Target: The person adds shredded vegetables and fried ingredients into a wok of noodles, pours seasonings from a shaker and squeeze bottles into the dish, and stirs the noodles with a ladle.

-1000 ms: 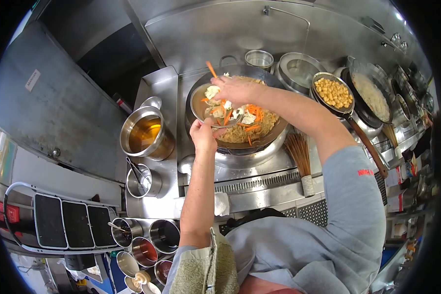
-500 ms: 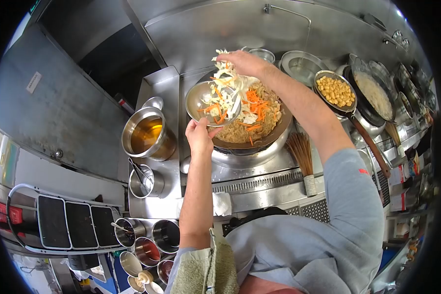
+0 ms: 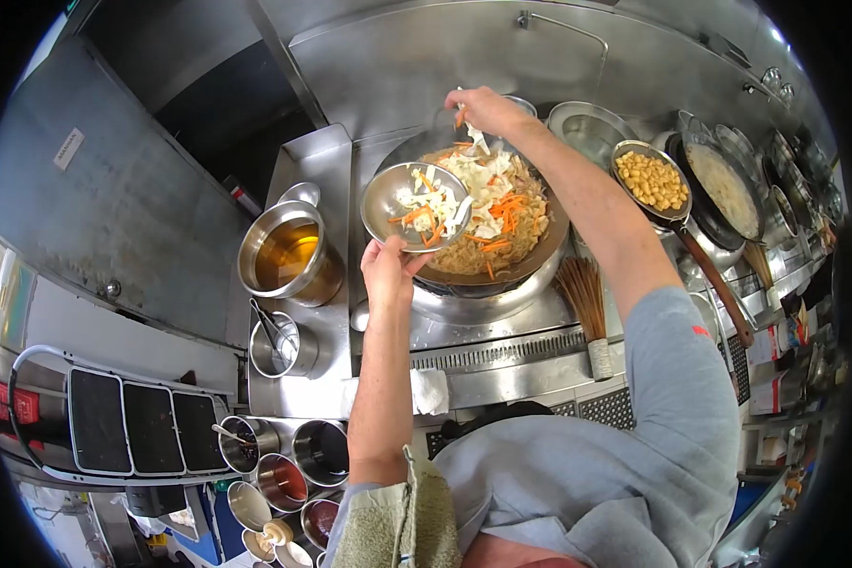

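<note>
My left hand (image 3: pixel 388 270) grips the near rim of a steel bowl (image 3: pixel 381 204), tilted over the left side of a wok (image 3: pixel 551 248). Some shredded cabbage and carrot (image 3: pixel 433 210) lie in the bowl. Above the far side of the wok is my right hand (image 3: pixel 488 111), its fingers bent around a few cabbage and carrot shreds that hang below them. Brown noodles (image 3: pixel 473 257) fill the wok, with pale cabbage (image 3: pixel 488 185) and orange carrot strips (image 3: pixel 509 213) heaped on top.
A pot of amber liquid (image 3: pixel 331 270) and a steel pot with tongs (image 3: pixel 298 350) stand left. A bamboo brush (image 3: pixel 585 293) lies right of the wok. Beyond it are a strainer of golden cubes (image 3: pixel 653 180) and a pan of pale food (image 3: pixel 724 189). Sauce containers (image 3: pixel 284 481) sit front left.
My right hand has moved right, away from the bowl, and most of its shreds have dropped onto the noodles. The bowl in my left hand holds about the same place.
</note>
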Action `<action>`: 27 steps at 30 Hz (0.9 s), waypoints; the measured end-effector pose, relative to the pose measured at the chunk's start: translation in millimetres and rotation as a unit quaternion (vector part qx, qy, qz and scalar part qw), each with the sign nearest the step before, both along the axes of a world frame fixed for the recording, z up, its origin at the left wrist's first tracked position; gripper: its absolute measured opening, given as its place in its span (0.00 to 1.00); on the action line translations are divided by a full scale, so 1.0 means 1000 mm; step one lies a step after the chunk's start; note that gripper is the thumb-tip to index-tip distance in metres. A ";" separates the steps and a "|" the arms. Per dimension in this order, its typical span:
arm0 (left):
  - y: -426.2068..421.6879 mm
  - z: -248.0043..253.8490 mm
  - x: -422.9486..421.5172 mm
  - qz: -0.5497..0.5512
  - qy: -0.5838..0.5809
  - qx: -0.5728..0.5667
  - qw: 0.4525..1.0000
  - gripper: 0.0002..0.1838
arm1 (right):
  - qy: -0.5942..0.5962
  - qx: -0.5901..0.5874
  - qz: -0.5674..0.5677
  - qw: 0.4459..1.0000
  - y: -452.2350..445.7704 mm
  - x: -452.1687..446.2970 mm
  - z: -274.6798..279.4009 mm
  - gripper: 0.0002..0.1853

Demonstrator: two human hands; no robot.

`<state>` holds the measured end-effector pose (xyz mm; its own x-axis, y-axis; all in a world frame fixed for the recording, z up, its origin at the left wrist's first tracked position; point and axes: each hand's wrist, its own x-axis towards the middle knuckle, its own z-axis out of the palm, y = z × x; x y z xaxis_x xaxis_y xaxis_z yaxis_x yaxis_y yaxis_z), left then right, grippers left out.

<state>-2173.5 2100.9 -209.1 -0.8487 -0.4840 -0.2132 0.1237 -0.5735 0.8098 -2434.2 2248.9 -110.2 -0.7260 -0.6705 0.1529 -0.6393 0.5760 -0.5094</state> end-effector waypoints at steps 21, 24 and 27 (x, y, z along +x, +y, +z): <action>0.019 -0.019 -0.003 0.007 0.006 -0.010 1.000 0.02 | 0.360 0.262 0.372 0.814 -0.018 0.096 -0.052 0.08; 0.017 -0.030 -0.007 0.007 0.001 -0.010 1.000 0.03 | 0.456 0.288 0.378 0.752 -0.010 0.085 -0.031 0.09; 0.018 -0.020 -0.004 0.007 -0.014 -0.014 1.000 0.04 | 0.466 0.288 0.333 0.767 -0.001 0.069 0.001 0.09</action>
